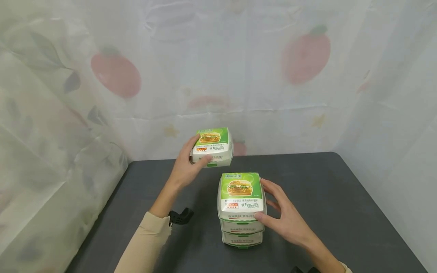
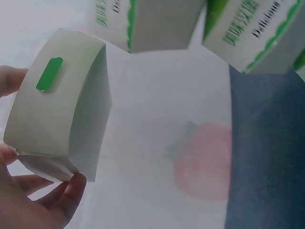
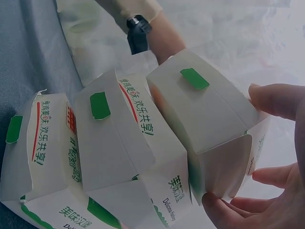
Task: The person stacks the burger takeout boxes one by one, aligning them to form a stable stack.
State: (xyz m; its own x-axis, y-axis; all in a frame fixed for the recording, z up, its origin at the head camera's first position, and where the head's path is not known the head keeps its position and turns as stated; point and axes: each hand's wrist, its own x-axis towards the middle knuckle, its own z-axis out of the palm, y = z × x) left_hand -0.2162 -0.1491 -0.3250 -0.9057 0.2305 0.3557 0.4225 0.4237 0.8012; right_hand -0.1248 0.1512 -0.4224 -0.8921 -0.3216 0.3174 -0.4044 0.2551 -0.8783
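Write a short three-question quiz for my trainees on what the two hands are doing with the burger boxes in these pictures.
1. True or false: the left hand holds a single burger box up off the dark table.
2. How many boxes make up the stack under the right hand?
3. Multiple choice: the right hand is A) flat on the table away from the boxes, B) touching the side of the stack's top box, C) lifting the whole stack.

Key
1. True: it grips the box in the air, beyond the stack.
2. Three.
3. B: thumb at the front, fingers along the side.
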